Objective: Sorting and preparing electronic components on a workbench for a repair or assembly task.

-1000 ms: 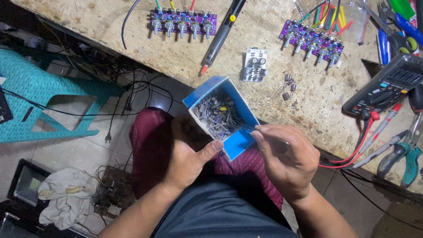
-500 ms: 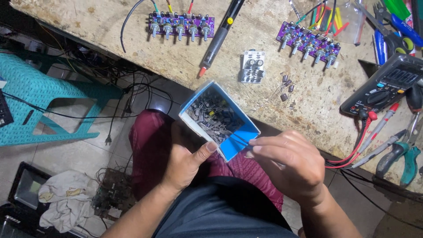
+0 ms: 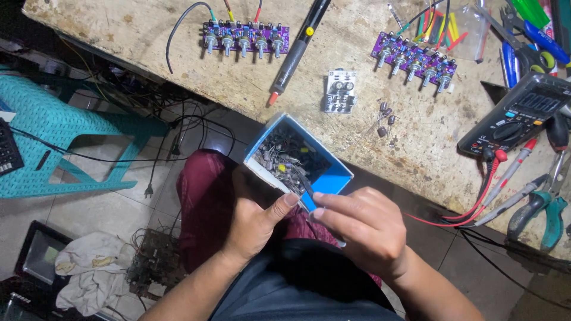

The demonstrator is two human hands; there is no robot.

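Note:
My left hand (image 3: 253,220) holds a small blue cardboard box (image 3: 330,175) over my lap, gripping its near white wall from below with the thumb raised. The box is open and filled with several small electronic components (image 3: 285,160) with wire leads. My right hand (image 3: 363,229) is at the box's near edge. Its thumb and forefinger pinch a thin dark component (image 3: 304,183) that sticks up out of the pile, close to my left thumb tip.
A worn wooden bench (image 3: 178,65) carries two purple knob boards (image 3: 244,35) (image 3: 416,59), a soldering iron (image 3: 294,56), a small white module (image 3: 339,92), loose capacitors (image 3: 385,119), a multimeter (image 3: 517,119) and pliers (image 3: 535,208). A teal stool (image 3: 53,137) and a rag (image 3: 83,267) are at the left.
My right hand has shifted left and nearer to me along the box's edge, pinching at the pile. My left thumb has risen toward it. The box has stayed about where it was.

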